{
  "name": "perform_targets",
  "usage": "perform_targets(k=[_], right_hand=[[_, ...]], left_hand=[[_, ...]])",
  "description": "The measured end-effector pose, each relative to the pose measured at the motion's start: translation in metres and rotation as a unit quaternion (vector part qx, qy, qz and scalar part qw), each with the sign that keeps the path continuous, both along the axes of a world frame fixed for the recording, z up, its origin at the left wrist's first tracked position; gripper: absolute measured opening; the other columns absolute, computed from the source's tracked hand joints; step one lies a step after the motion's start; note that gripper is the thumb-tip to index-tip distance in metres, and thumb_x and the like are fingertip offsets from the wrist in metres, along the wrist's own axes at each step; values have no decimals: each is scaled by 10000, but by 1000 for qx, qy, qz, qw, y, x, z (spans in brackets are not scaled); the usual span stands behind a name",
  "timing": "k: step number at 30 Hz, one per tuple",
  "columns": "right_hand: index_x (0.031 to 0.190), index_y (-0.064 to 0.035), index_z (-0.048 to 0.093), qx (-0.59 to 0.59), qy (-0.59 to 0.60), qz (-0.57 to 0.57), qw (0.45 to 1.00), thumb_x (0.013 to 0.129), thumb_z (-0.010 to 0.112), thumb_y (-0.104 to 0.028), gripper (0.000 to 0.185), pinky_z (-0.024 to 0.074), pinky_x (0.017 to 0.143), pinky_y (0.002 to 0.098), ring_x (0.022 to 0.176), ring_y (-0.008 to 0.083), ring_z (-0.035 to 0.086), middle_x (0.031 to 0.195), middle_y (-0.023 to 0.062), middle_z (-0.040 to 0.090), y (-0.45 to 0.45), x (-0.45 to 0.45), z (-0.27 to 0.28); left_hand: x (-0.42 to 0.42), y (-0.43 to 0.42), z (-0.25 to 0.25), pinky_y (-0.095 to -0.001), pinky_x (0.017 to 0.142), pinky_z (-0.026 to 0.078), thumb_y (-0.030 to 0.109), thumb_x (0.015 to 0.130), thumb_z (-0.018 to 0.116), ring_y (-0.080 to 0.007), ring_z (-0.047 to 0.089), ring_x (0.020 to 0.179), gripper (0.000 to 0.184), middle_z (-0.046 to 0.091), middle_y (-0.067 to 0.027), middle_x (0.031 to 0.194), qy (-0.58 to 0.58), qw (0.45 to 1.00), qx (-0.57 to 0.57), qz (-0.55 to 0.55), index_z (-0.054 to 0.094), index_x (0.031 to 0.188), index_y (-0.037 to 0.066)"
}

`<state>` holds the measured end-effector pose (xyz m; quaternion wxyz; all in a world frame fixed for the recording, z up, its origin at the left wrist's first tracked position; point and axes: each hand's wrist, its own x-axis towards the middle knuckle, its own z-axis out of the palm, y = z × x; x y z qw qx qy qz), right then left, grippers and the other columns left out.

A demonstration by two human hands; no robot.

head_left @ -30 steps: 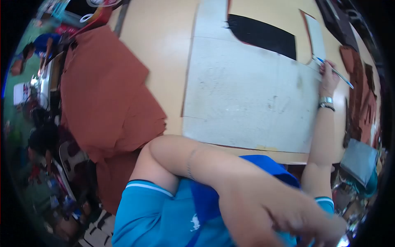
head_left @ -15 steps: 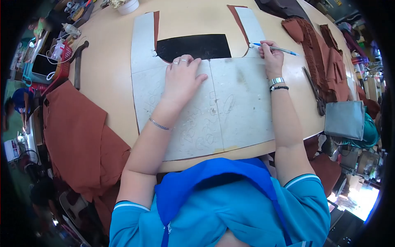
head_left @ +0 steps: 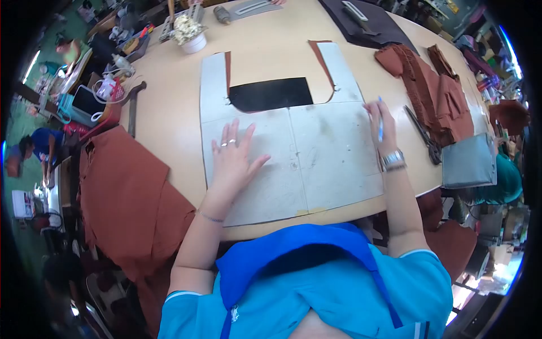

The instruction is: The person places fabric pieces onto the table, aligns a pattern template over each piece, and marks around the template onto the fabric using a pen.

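Observation:
A grey-white pattern piece [head_left: 327, 158] with a deep U-shaped cutout lies on the table, creased down its middle. Reddish-brown material [head_left: 322, 61] peeks out along the cutout's edges from underneath. Across the cutout's lower part rests a black sheet [head_left: 271, 94]. My left hand [head_left: 234, 158] is over the pattern's left half, fingers spread, holding nothing; whether it touches the surface I cannot tell. At the pattern's right edge my right hand [head_left: 381, 129] grips a blue pen [head_left: 380, 127], slightly blurred.
Scissors [head_left: 423, 135] and reddish-brown scraps [head_left: 435, 93] lie to the right, near a grey box-like object [head_left: 468, 161]. A hammer [head_left: 134, 107] and large brown pieces [head_left: 127, 198] are at left. A white flowerpot [head_left: 193, 43] and dark folded material [head_left: 367, 25] sit farther back.
My left hand has drawn back from the cutout's edge, with its fingers spread wider. My right hand has moved down along the right edge, and the pen has swung from sideways to nearly lengthwise.

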<state>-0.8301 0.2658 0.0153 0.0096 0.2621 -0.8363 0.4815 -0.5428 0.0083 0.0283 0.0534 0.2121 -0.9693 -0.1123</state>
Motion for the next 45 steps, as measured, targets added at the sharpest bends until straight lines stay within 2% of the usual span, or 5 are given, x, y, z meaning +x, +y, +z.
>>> perform_targets(k=[18,32,38,41,45], right_hand=[[1204,25,580,36,-324,110,939,878,711,-203,418,492,805,253,934,119,580,1072,106,632,81,52,46],[1272,17,538,-268,-6,-140,953,944,631,-195,402,439,956,318,1086,156,558,1200,80,614,182,5,88],[1395,61,375,-5,337,-311,889,946,620,-167,560,408,1045,369,1241,267,484,1362,196,480,194,-23,57],[1413,47,355,-369,29,-74,926,1044,368,-302,509,319,1152,409,1389,287,319,1447,218,373,142,-19,25],[1398,29,410,45,103,55,992,1010,498,-226,473,313,1128,377,1336,257,402,1422,176,447,60,25,-13]], left_hand=[[80,50,-21,-640,1103,160,700,771,603,-394,196,1439,1023,163,-231,1566,-25,990,-13,138,242,1518,102],[60,0,-30,-490,997,387,513,902,571,-389,495,1197,674,524,-244,1281,99,959,-99,247,470,1377,45],[44,-19,-34,-442,932,460,387,870,651,-345,577,1093,468,618,-187,1128,107,967,-10,230,593,1197,57],[38,-19,-30,-421,880,488,325,916,608,-355,623,993,390,657,-188,997,214,915,185,289,561,1160,25],[82,-63,-20,-369,933,454,152,975,527,-200,558,1061,256,619,-137,1126,433,801,258,322,533,1156,-28]])
